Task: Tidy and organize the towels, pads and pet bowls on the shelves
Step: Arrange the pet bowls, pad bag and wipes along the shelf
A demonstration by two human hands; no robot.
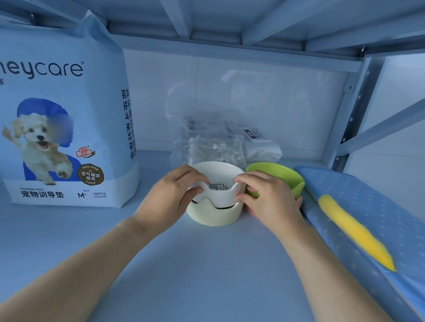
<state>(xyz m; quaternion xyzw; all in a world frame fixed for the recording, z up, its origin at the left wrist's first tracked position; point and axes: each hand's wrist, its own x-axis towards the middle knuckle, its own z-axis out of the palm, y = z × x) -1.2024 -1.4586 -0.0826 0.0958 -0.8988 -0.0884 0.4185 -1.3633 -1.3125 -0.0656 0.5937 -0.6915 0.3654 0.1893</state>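
A white ceramic pet bowl [215, 211] with a wavy rim stands in the middle of the blue shelf, and it looks like one bowl nested in another. My left hand [173, 193] grips its left rim. My right hand [268, 196] grips its right rim. A green bowl [279, 172] sits right behind my right hand, partly hidden by it. A big bag of training pads [54, 121] stands upright on the left. On the right lies a flat blue dotted pack [373, 227] with a yellow stripe.
Behind the white bowl stand a crumpled clear plastic bag [208, 139] and a white wipes pack [260, 146]. The upper shelf's ribs [222, 16] hang low overhead. A perforated metal post [351, 115] and diagonal brace stand at the right rear. Bare shelf surface [179, 276] lies between my forearms.
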